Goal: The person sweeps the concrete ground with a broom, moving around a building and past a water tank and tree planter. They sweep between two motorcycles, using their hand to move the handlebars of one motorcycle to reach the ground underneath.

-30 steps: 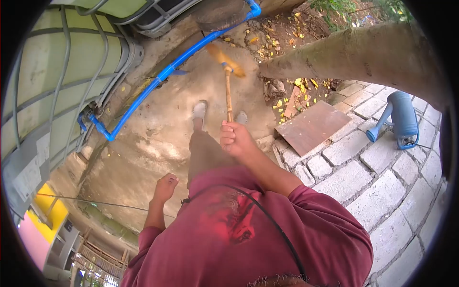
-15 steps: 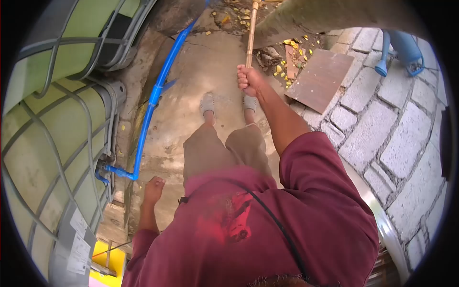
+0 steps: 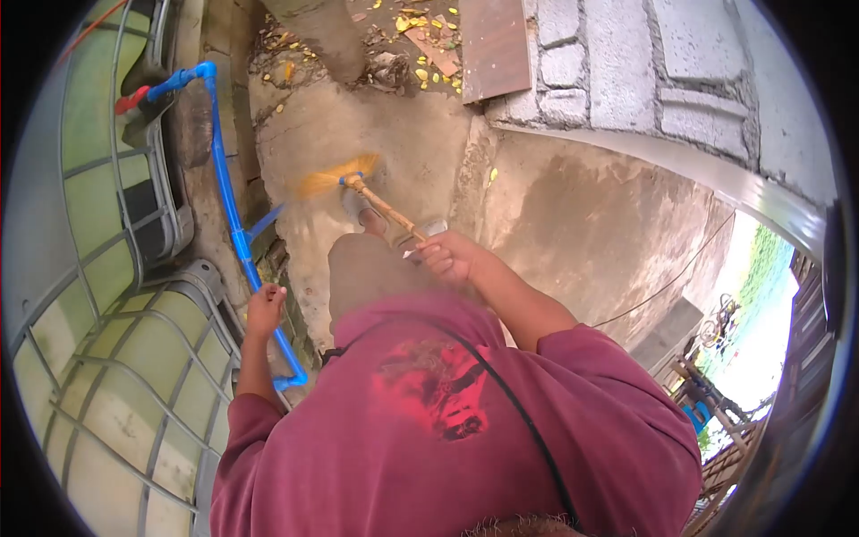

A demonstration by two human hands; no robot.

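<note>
My right hand [image 3: 449, 258] is wrapped round the end of the wooden handle of a broom [image 3: 386, 209]. The broom slants up and left from my fist, in front of my legs. Its yellow bristles [image 3: 320, 183], bound with blue at the neck, are fanned out and blurred close over the concrete beside my shoe [image 3: 356, 210]. To the left, my left hand [image 3: 266, 310] is loosely curled with no object showing in it. In this view it overlaps a long blue pipe [image 3: 234, 210].
Caged pale-green tanks [image 3: 148, 336] line the left side, with a red valve handle [image 3: 131, 100] on one. Ahead are a tree trunk [image 3: 324, 34], fallen leaves and a brown board [image 3: 494, 46]. Grey stone blocks [image 3: 617, 67] rise at the upper right. Concrete floor [image 3: 403, 125] lies between.
My view has turned to the right. The broom has swung from pointing straight ahead to slanting left, bringing its bristles into view. My right hand is lower and closer; my left hand has risen beside the pipe.
</note>
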